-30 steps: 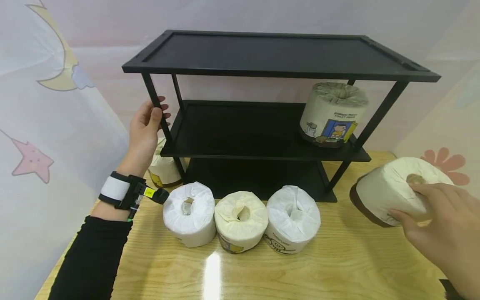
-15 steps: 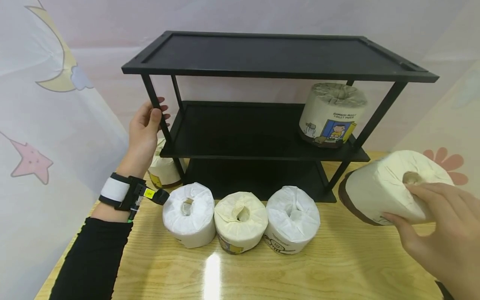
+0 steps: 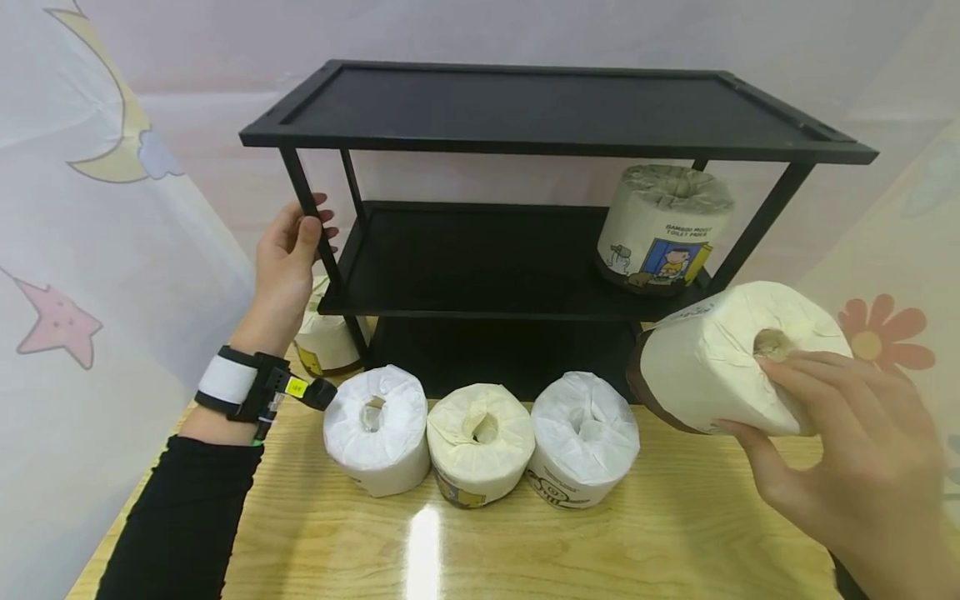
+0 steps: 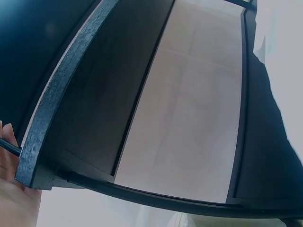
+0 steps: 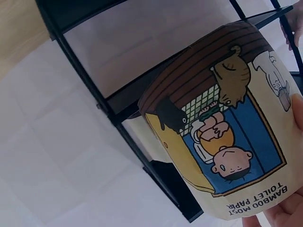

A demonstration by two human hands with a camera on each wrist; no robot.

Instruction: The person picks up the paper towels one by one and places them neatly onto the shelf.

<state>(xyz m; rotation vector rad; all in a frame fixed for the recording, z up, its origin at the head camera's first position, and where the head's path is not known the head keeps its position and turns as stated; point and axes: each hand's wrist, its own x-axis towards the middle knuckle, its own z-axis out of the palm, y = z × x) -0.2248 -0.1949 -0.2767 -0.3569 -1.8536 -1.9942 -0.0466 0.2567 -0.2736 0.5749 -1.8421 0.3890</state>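
Observation:
My left hand (image 3: 283,271) grips the left front post (image 3: 307,187) of a black tiered shelf rack (image 3: 555,112), thumb in front and fingers behind. The left wrist view catches part of this hand (image 4: 14,189) at its lower left edge. My right hand (image 3: 847,433) holds a cream-wrapped toilet paper roll (image 3: 723,367) by its top end, tilted, its brown base toward the rack's right front. In the right wrist view the roll's printed side (image 5: 220,127) shows a cartoon figure and cats. Another toilet paper roll (image 3: 660,233) stands upright at the right of the middle shelf.
In front of the rack, a white roll (image 3: 386,462), a cream roll (image 3: 480,462) and another white roll (image 3: 585,458) stand in a row on the wooden table (image 3: 570,554). One more roll (image 3: 326,337) stands behind the rack's left side. A patterned cloth (image 3: 150,292) hangs around.
My right hand has carried its toilet paper roll left and slightly up, so it now overlaps the rack's right front post. The left hand stays on its post.

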